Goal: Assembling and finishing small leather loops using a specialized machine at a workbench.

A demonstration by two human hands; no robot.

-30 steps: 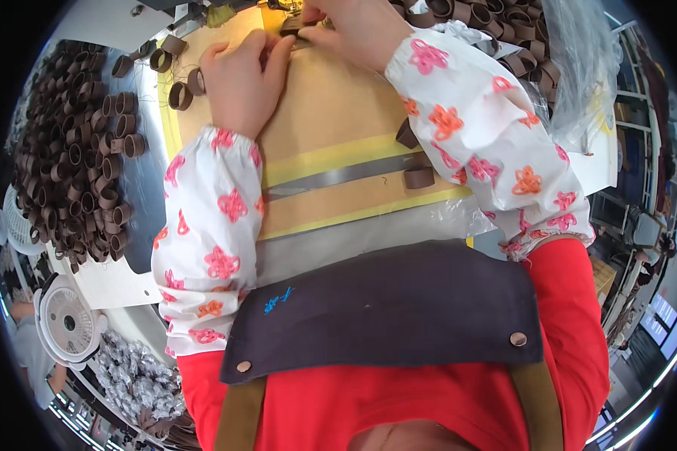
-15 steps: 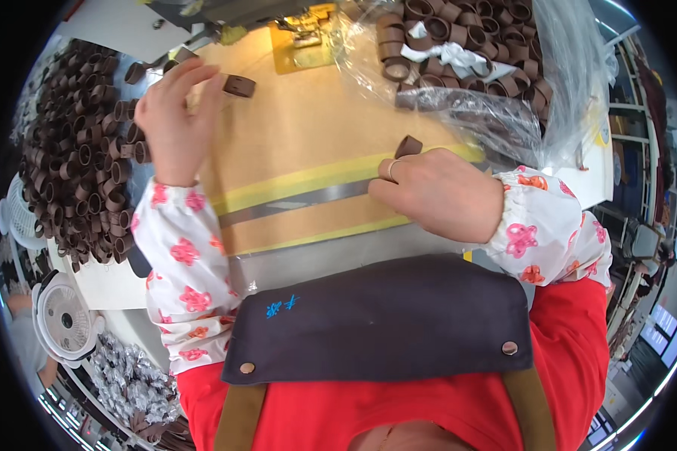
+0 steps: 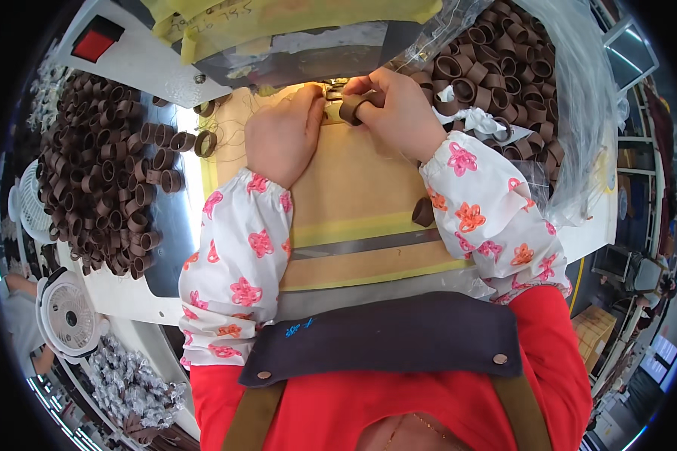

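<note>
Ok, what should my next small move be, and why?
Probably ease the brown loop toward the metal machine part: your right hand has it pinched just beside that part, and your left hand is close on the other side.

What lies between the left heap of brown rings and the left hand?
In the head view, loose brown rings and thin threads lie between the left heap and the left hand.

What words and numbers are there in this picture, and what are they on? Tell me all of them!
I don't copy out writing, but here's where it is:
Yellow tape, at the top: dark handwritten numbers.
Apron: small blue writing.
Tan strip: a tiny dark squiggle, too small to tell if it's writing.
</note>
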